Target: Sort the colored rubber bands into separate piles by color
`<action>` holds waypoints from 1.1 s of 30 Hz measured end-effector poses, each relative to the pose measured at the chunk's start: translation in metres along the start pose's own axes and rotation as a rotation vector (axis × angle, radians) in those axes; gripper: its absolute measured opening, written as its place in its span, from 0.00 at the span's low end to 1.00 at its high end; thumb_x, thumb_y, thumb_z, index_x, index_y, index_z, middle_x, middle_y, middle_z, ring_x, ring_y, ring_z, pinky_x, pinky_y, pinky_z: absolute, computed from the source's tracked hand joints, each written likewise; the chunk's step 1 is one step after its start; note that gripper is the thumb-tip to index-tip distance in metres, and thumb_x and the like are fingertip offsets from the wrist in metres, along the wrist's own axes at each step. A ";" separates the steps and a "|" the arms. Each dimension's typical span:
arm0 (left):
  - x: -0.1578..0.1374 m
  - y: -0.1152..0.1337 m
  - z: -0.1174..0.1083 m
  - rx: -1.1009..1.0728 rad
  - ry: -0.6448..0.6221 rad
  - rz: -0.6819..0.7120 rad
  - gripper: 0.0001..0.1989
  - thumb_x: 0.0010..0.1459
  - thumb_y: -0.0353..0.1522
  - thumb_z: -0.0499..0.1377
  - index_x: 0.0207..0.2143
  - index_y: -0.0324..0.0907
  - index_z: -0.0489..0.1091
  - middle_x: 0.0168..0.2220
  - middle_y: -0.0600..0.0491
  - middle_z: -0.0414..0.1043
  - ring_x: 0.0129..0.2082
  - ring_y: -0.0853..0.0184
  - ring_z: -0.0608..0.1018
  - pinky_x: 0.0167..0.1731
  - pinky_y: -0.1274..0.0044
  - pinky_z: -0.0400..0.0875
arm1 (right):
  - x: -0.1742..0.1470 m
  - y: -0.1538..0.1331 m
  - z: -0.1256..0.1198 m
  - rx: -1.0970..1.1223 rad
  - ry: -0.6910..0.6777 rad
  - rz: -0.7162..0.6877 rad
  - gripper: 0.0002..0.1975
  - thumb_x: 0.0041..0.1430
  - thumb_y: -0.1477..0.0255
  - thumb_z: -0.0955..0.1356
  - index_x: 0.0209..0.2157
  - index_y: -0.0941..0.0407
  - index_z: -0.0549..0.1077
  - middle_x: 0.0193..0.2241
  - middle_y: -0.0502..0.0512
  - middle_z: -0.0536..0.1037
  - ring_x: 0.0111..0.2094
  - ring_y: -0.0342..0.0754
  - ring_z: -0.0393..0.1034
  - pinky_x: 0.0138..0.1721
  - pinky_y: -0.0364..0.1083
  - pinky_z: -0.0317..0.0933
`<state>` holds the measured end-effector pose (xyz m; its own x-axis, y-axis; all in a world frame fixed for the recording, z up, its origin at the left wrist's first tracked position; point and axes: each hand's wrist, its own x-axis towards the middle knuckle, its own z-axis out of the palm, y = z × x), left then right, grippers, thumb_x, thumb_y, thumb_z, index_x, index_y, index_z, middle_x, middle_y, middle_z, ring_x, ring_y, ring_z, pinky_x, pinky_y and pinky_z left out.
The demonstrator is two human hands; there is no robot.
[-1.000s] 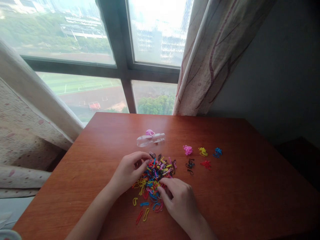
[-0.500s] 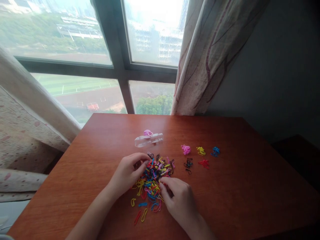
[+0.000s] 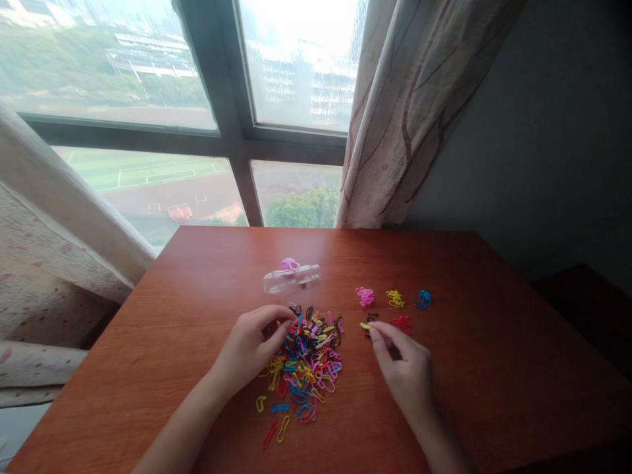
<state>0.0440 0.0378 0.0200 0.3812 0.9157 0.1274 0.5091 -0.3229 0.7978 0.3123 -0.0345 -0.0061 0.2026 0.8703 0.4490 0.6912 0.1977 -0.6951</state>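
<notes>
My right hand (image 3: 405, 361) pinches a yellow rubber band (image 3: 364, 326) between thumb and forefinger, over the small black pile (image 3: 373, 316), which it partly hides. At the left edge of a big mixed heap of colourful rubber bands (image 3: 309, 355) rests my left hand (image 3: 259, 339). Its fingers are curled, with thumb and forefinger tips close together by red and blue bands; whether they grip one is hidden. Sorted by colour, small piles lie on the right: pink (image 3: 365, 296), yellow (image 3: 395, 298), blue (image 3: 423, 299) and red (image 3: 401, 323).
Behind the heap a clear plastic bottle-like container (image 3: 291, 279) lies on its side, with a pink-purple piece (image 3: 289, 264) at it. Several loose bands lie in front of the heap. The brown wooden table (image 3: 494, 368) ends at a window and curtains (image 3: 390, 131).
My right hand has lifted away from the heap and moved right and farther back, carrying a yellow rubber band to the black pile. My left hand has stayed at the heap.
</notes>
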 end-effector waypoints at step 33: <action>-0.002 -0.005 -0.009 0.134 -0.007 0.032 0.07 0.64 0.32 0.56 0.39 0.42 0.74 0.30 0.55 0.75 0.24 0.71 0.71 0.26 0.80 0.65 | -0.017 -0.016 0.011 0.067 -0.256 -0.081 0.10 0.66 0.72 0.64 0.38 0.54 0.78 0.32 0.54 0.83 0.31 0.47 0.78 0.34 0.42 0.69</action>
<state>0.0336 0.0393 0.0216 0.4037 0.9030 0.1470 0.5950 -0.3812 0.7076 0.2902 -0.0477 -0.0089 -0.0396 0.9343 0.3542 0.6492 0.2935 -0.7017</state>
